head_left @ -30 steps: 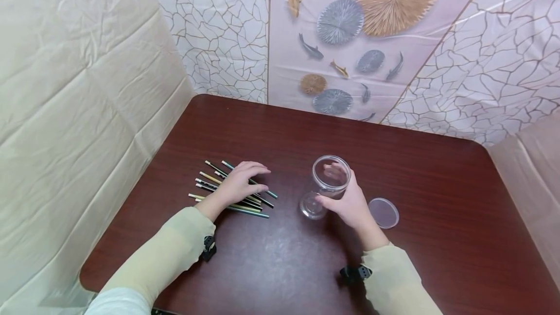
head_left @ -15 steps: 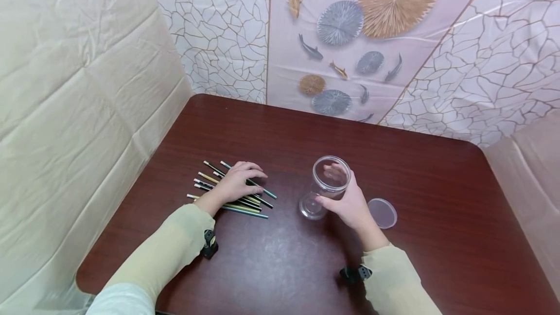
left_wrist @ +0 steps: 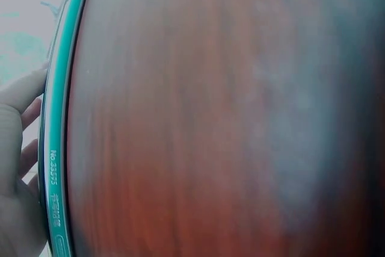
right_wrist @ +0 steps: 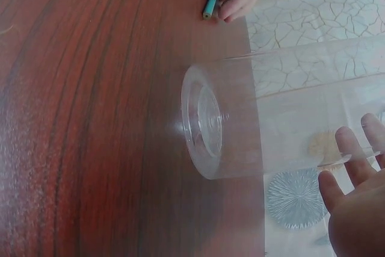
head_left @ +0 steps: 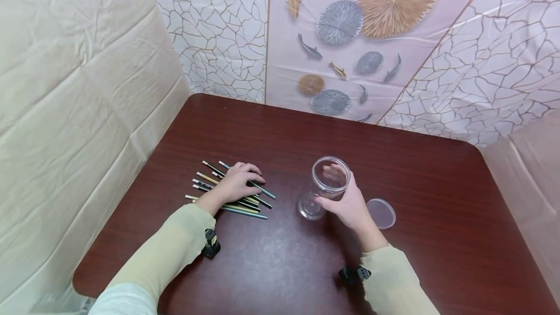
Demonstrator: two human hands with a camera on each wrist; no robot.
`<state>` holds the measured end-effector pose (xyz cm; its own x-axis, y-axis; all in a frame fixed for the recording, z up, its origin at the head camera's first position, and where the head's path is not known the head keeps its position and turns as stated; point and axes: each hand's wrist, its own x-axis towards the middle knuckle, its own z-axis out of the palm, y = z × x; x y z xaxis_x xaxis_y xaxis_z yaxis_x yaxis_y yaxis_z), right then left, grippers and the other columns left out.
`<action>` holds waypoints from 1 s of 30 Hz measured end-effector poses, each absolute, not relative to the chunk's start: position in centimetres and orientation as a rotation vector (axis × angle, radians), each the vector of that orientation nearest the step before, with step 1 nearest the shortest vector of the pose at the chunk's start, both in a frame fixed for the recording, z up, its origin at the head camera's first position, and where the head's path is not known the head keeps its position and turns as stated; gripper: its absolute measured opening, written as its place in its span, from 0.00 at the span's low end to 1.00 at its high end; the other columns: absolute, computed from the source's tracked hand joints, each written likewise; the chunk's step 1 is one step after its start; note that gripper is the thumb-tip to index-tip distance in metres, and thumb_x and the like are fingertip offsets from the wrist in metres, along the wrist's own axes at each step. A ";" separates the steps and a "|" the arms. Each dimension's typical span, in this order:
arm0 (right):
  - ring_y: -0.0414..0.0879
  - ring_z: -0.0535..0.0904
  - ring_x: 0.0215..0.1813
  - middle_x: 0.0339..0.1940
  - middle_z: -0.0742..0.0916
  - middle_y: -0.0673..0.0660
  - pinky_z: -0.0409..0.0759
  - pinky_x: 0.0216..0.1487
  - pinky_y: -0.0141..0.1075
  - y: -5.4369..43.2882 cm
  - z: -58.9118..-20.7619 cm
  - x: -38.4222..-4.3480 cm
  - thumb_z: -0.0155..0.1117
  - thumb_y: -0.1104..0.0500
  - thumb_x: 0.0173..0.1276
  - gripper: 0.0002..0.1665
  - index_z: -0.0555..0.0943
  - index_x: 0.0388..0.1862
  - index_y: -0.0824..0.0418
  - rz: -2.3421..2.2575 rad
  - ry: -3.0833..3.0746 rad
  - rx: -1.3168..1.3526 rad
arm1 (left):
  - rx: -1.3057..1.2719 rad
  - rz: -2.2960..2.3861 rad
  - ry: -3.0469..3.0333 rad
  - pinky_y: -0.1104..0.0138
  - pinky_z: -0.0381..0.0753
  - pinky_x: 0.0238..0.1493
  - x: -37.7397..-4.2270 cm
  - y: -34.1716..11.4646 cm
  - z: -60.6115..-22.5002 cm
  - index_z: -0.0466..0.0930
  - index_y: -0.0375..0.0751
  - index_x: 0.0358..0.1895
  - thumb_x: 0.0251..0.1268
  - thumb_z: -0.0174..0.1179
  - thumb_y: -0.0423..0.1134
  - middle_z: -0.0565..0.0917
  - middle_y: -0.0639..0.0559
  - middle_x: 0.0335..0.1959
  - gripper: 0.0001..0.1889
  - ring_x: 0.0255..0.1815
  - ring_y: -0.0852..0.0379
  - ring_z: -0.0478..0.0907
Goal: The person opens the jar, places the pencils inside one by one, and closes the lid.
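Several pencils in teal, black and yellow lie fanned out on the left of the table in the head view. My left hand lies over them, covering their middles. Its thumb and fingers come in from both sides on a teal pencil, whose end sticks out past them in the right wrist view. A clear, lidless plastic jar stands upright to the right of the pencils. My right hand grips its side, thumb in front and fingers behind.
A round translucent lid lies flat just right of the jar, beside the right wrist. The dark red wooden table is bordered by a cream cloth on the left and a patterned backdrop behind.
My left hand's fingers have drawn in closer around the teal pencil. The right hand and jar hold their place; the head view has shifted slightly.
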<state>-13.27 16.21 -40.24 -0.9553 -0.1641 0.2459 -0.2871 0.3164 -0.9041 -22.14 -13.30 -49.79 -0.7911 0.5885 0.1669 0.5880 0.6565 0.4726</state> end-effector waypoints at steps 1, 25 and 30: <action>0.60 0.71 0.61 0.59 0.76 0.69 0.69 0.60 0.35 16.2 -40.3 -13.3 0.74 0.74 0.45 0.47 0.59 0.63 0.74 1.728 -2.456 0.424 | 1.011 0.816 2.861 0.52 0.63 0.55 -22.1 -13.3 -49.8 0.86 0.53 0.43 0.54 0.67 0.46 0.76 0.55 0.50 0.12 0.51 0.51 0.67; 0.56 0.71 0.61 0.60 0.76 0.66 0.70 0.60 0.36 17.1 -41.9 -13.9 0.75 0.73 0.45 0.49 0.59 0.64 0.69 1.770 -2.416 0.436 | 0.943 1.163 2.810 0.56 0.65 0.57 -21.5 -12.3 -46.8 0.84 0.48 0.41 0.64 0.60 0.41 0.82 0.56 0.44 0.07 0.53 0.53 0.71; 0.53 0.72 0.61 0.60 0.76 0.65 0.70 0.60 0.40 17.4 -43.0 -14.3 0.76 0.71 0.44 0.49 0.59 0.64 0.68 1.757 -2.411 0.448 | 0.821 1.312 2.803 0.59 0.70 0.54 -21.3 -12.0 -46.0 0.84 0.48 0.42 0.64 0.60 0.41 0.82 0.56 0.43 0.07 0.52 0.56 0.72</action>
<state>-14.29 17.42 -42.96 -0.9484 -0.1639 0.2716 -0.3087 0.2802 -0.9089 -21.28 -11.96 -46.01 -0.8667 0.4240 0.2628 0.4734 0.5330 0.7012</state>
